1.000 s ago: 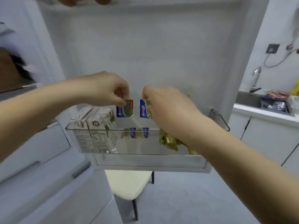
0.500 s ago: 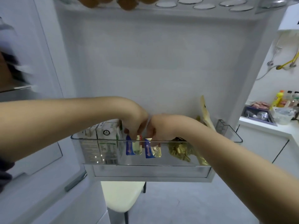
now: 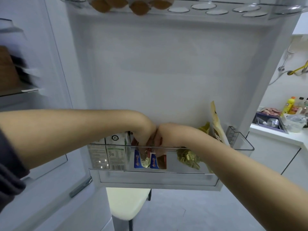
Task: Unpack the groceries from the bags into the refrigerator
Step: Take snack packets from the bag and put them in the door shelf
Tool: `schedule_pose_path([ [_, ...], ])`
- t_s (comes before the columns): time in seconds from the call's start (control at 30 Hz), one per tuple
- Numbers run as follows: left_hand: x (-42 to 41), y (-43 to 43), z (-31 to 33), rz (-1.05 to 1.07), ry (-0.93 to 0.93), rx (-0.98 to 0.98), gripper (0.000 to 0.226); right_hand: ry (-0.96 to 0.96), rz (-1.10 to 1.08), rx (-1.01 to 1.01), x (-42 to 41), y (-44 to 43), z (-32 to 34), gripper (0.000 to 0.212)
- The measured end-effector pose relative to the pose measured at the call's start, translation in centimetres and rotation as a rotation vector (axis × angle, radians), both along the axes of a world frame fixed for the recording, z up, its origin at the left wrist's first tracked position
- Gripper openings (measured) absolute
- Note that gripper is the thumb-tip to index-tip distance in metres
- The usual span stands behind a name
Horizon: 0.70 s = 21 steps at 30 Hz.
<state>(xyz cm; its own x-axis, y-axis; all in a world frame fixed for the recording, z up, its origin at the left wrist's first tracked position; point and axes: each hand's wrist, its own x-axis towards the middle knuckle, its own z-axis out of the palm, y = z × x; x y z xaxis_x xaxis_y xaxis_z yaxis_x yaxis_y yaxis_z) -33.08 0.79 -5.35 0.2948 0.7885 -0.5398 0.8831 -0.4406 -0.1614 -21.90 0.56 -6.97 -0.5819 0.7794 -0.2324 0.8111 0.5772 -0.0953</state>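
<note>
Packets [image 3: 138, 161] lowered into door bin [image 3: 243, 145], long axis apparently vertical.

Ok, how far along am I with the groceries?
Done: cartons, gold foil pack and tan pouch sit in the door bin, eggs in the tray above. In hand: left hand grips the left blue packet, right hand the right blue packet, both down in that bin. Left: letting go; the bags are out of view.
</note>
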Motion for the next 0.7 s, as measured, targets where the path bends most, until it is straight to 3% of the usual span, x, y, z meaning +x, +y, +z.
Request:
schedule_pose_path([
  [0.23, -0.1, 0.0, -0.4, 0.05, -0.031, -0.006, 0.031, 0.029, -0.03, -0.007, 0.1, 0.0, -0.1, 0.029],
  [0.33, -0.3, 0.4, -0.3, 0.05, -0.042, 0.0, 0.008, 0.04, -0.043, 0.026, 0.0, 0.0, -0.2, 0.023],
  [0.43, -0.4, 0.5, 0.2, 0.049, -0.025, 0.041, 0.023, 0.066, -0.069, 0.107, 0.1, 0.1, -0.3, 0.007],
  [0.6, -0.8, -1.9, 1.9, 0.048, -0.014, 0.3, 0.015, 0.101, -0.119, 0.231, 1.0, -0.6, 0.6, 0.025],
  [0.7, -1.3, -4.5, 2.4, 0.079, 0.012, 0.488, 0.029, 0.112, -0.108, 0.357, 1.7, -1.5, 1.2, 0.032],
])
